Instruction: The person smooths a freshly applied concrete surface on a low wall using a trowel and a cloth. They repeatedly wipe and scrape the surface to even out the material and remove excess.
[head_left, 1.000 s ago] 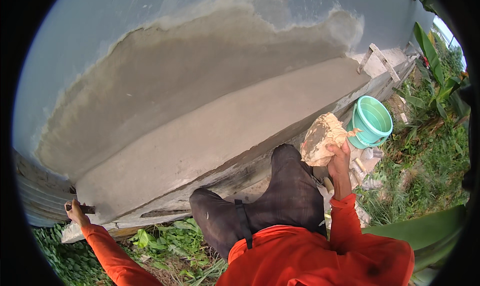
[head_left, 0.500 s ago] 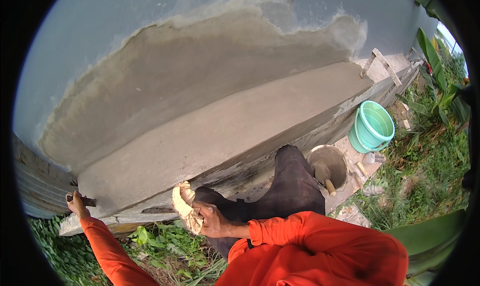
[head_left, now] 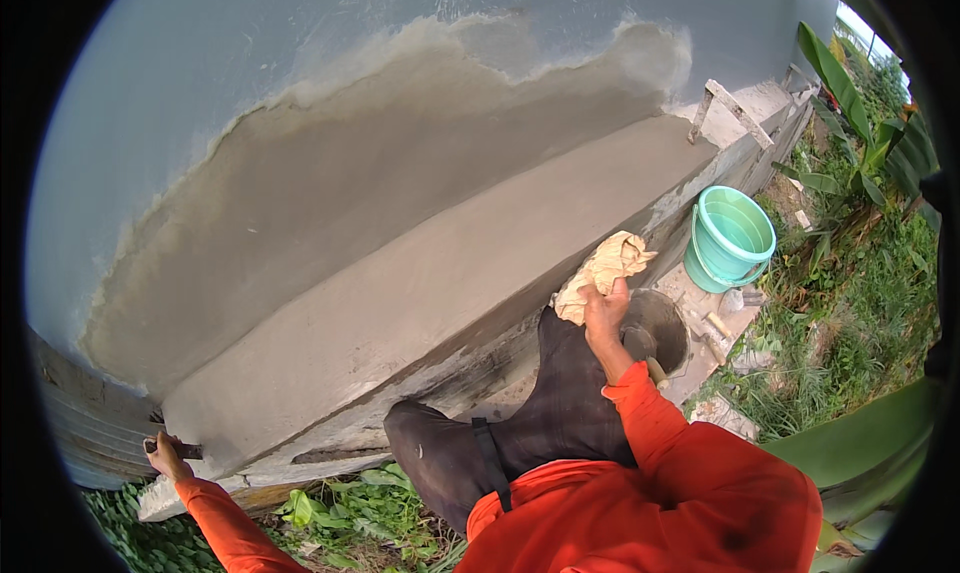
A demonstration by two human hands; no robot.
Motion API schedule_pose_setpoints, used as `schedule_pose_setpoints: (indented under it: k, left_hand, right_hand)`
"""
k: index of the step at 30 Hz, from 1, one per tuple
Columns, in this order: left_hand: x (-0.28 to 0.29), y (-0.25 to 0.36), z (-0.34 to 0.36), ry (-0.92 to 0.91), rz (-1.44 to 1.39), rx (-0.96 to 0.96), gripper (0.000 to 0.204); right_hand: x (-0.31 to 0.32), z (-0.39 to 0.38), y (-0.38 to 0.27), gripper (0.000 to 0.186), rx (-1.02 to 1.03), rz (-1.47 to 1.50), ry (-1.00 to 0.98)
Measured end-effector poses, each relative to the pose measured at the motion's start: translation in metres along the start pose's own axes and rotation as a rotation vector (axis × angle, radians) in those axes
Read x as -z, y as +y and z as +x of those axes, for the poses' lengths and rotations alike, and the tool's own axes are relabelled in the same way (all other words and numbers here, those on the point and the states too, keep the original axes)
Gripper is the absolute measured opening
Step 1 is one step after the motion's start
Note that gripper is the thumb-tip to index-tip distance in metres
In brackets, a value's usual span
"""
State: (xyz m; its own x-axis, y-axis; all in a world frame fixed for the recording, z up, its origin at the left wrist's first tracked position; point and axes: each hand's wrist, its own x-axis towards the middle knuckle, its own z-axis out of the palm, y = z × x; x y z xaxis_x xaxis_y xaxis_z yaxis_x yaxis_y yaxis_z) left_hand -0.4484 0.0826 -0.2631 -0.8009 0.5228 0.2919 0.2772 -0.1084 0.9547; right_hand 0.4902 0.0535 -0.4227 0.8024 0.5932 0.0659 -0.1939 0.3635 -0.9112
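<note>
My left hand (head_left: 165, 455) is closed on a dark tool (head_left: 184, 451), maybe a trowel or float, at the left end of the grey cement ledge (head_left: 400, 303). Freshly rendered cement (head_left: 330, 183) rises from the ledge onto the wall. My right hand (head_left: 605, 313) grips a crumpled beige wad (head_left: 612, 263), paper or cloth, just beyond my knee and beside the ledge's front edge. Below it, partly hidden by that hand, is a dirty bucket (head_left: 668, 323) with a tool handle (head_left: 655, 371) in it.
A mint-green bucket (head_left: 733, 235) stands right on a board (head_left: 697, 368) with small tools (head_left: 718, 328). A wooden frame (head_left: 738, 111) rests at the ledge's far end. Corrugated sheeting (head_left: 85, 413) is at left; banana leaves (head_left: 840, 83), grass and weeds border the right and bottom.
My right hand swung down left across my legs with the beige wad, then back up to the right. My left hand stays at the ledge's left end; the view shifted slightly.
</note>
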Motion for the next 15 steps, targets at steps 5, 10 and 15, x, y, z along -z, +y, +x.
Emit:
schedule_pose_setpoints:
  k: [5,10,15]
  left_hand:
    - [-0.004,0.008,-0.005,-0.019,0.002,-0.068,0.017]
    - [-0.002,0.004,-0.001,0.009,0.049,-0.01,0.017]
    - [-0.002,-0.006,0.001,0.023,-0.014,-0.062,0.02]
  right_hand:
    - [-0.058,-0.176,0.007,0.055,-0.171,-0.307,-0.82]
    - [-0.015,-0.179,-0.065,0.058,-0.228,0.034,-1.042]
    - [0.045,0.028,-0.179,0.057,0.324,-0.419,-0.508]
